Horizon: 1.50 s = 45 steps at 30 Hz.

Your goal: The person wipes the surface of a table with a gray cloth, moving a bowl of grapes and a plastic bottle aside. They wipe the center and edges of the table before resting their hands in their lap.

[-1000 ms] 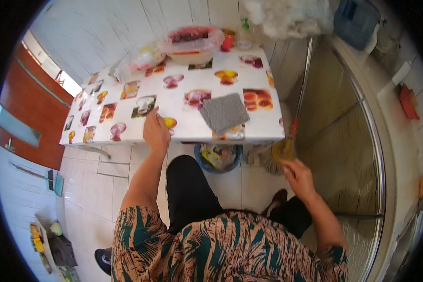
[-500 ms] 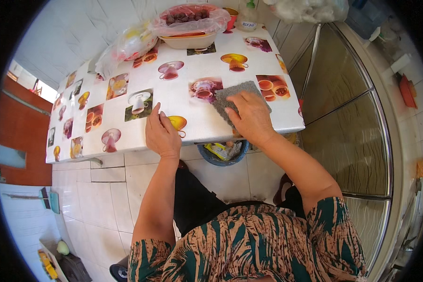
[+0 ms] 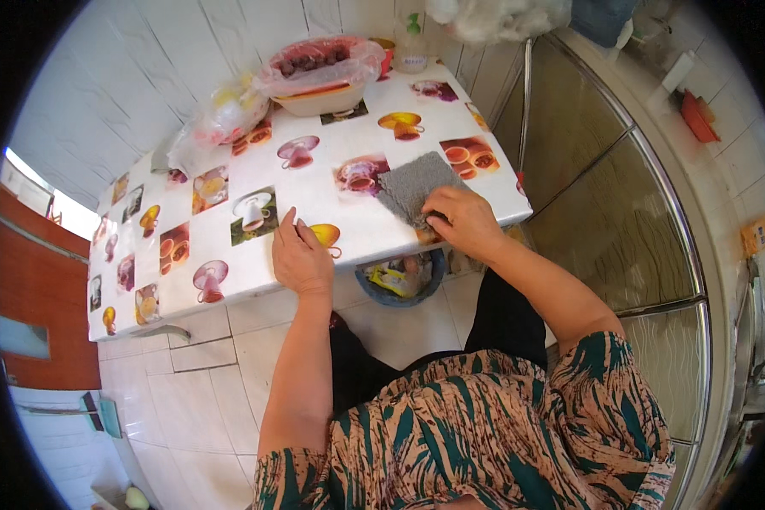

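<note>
A table [image 3: 187, 195] covered in a white oilcloth printed with cups stands in front of me. My left hand [image 3: 300, 257] lies flat on its near edge, fingers together, holding nothing. My right hand [image 3: 461, 221] presses down on the near corner of a grey cloth [image 3: 412, 187] that lies spread on the table's right part. Its fingers rest on top of the cloth.
At the table's far side stand a bowl wrapped in plastic [image 3: 319, 72], a plastic bag of fruit [image 3: 221, 119] and a pump bottle [image 3: 411, 47]. A blue bin with rubbish [image 3: 399, 276] sits under the table edge. A glass shower door [image 3: 603, 204] curves on the right.
My right hand came up from beside the shower door onto the grey cloth. My left hand stayed on the table edge. The view shifted closer to the table.
</note>
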Each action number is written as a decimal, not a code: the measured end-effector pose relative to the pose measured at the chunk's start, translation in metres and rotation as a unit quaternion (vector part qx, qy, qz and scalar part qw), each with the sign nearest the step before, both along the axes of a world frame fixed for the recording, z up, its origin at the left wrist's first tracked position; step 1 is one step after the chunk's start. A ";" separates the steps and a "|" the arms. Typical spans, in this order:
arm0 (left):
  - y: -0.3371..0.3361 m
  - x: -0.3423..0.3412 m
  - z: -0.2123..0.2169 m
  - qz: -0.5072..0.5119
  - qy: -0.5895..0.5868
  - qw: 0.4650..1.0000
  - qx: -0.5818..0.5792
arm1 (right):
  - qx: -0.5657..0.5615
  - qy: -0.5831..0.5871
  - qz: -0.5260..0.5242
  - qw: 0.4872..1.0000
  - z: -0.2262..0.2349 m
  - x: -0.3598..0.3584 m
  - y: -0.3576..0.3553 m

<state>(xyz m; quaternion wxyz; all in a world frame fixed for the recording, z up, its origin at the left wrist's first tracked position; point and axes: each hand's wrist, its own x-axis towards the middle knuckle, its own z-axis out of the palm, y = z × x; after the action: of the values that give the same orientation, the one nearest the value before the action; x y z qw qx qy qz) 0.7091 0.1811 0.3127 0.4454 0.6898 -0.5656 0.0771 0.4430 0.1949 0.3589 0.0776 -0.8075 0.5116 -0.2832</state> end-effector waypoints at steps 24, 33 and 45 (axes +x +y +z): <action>0.000 -0.004 0.000 0.045 0.006 0.999 0.020 | 0.024 0.082 0.087 0.992 0.008 -0.002 -0.014; 0.000 -0.006 -0.003 0.038 0.013 0.999 0.004 | 0.258 -0.224 0.051 0.938 0.000 -0.028 -0.047; 0.002 -0.005 0.001 0.032 0.021 0.999 0.016 | 0.365 -0.332 0.045 0.869 0.001 -0.028 -0.045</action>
<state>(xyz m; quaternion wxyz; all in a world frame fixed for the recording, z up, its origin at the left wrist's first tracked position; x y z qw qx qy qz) 0.7045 0.1833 0.3137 0.4430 0.7162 -0.5349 0.0681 0.4155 0.1502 0.3602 0.5445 -0.6019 0.4858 -0.3243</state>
